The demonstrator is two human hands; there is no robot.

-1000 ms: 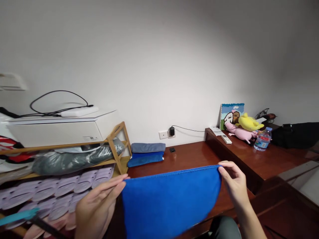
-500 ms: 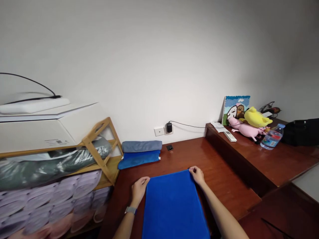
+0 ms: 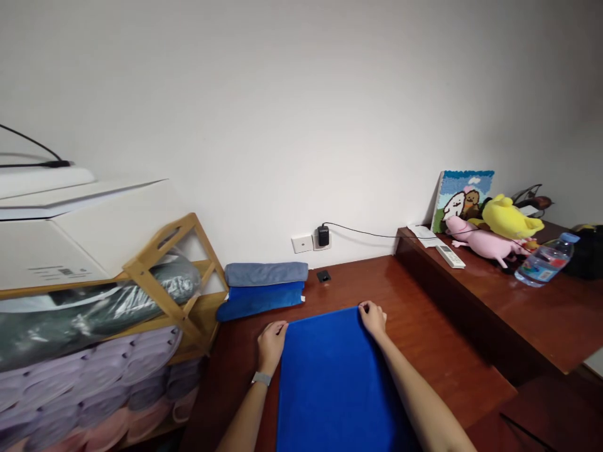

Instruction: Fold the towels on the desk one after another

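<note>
A bright blue cloth [image 3: 339, 383] is spread over the brown desk [image 3: 414, 295], its near end running out of the frame. At its far left corner my left hand [image 3: 272, 346], with a grey band on the wrist, pinches the edge. The far right corner is pinched in my right hand [image 3: 374, 319]. Beyond the cloth, near the wall, lie a rolled grey-blue cloth [image 3: 266, 274] and a folded blue cloth [image 3: 261, 301] in front of it.
On the left, a wooden rack [image 3: 181, 276] bears a white box [image 3: 85, 235] and slippers. A raised ledge [image 3: 522, 307] at right holds plush toys [image 3: 511, 220], a bottle [image 3: 546, 260], a remote [image 3: 451, 256] and a picture. A plugged charger [image 3: 323, 235] trails a cable.
The view has come a little closer to the desk. Both hands, still on the corners, show slightly higher in the picture with the blue cloth's far edge.
</note>
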